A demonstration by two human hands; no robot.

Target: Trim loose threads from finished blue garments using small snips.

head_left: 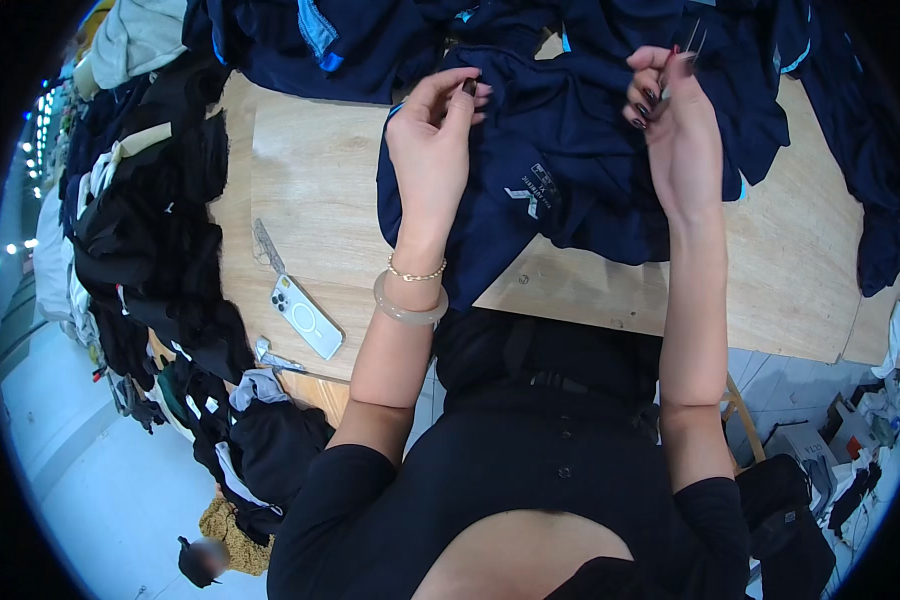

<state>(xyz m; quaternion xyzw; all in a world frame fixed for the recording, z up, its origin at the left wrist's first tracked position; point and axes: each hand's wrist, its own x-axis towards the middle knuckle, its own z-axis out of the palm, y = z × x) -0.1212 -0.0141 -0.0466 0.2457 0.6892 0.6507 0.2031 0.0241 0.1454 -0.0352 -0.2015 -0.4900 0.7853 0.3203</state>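
Note:
A dark navy garment (600, 205) with a pale printed mark lies rumpled on the wooden table in front of me. Over its left part, my left hand (435, 120) is closed in a pinch, thumb against the fingers; whatever sits between the fingertips is too small to make out. My right hand (675, 115) is raised above the garment's right side, fingers curled round thread snips (697, 45). Two thin metal points stick up past the fingers, slightly apart, with a bit of red beside them. The grip of the snips is hidden in the hand.
More navy garments (320, 50) with light blue edging lie along the table's far side. A white phone (308, 318) rests on the wooden table (310, 170) at left, beside a thin patterned strip (268, 246). Dark clothes (155, 235) are heaped along the left edge. Another person (225, 545) shows lower left.

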